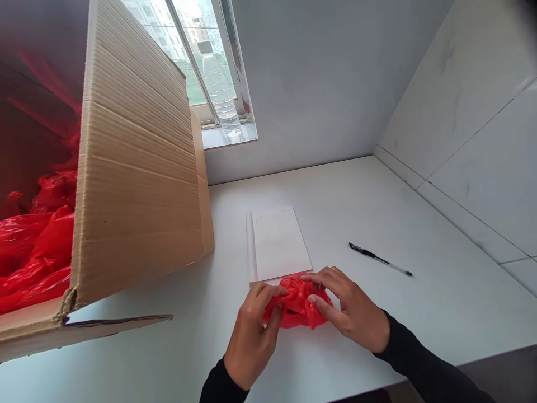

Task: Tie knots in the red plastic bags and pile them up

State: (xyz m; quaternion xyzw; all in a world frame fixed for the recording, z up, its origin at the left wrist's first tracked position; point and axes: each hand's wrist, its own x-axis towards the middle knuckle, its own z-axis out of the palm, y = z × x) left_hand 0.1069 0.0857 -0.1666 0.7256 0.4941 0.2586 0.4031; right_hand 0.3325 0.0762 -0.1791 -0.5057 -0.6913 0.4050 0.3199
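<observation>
Two hands work a crumpled red plastic bag on the table, just below centre, toward half past five. At its eight o'clock, the left hand pinches its edge between thumb and fingers; at three, the right hand has thumb and forefinger apart against the plastic, grip unclear. From the bag, a notepad lies just beyond at half past eleven, a pen at two, and a cardboard box at ten.

1 head view from close above the white tabletop, forward and downward
</observation>
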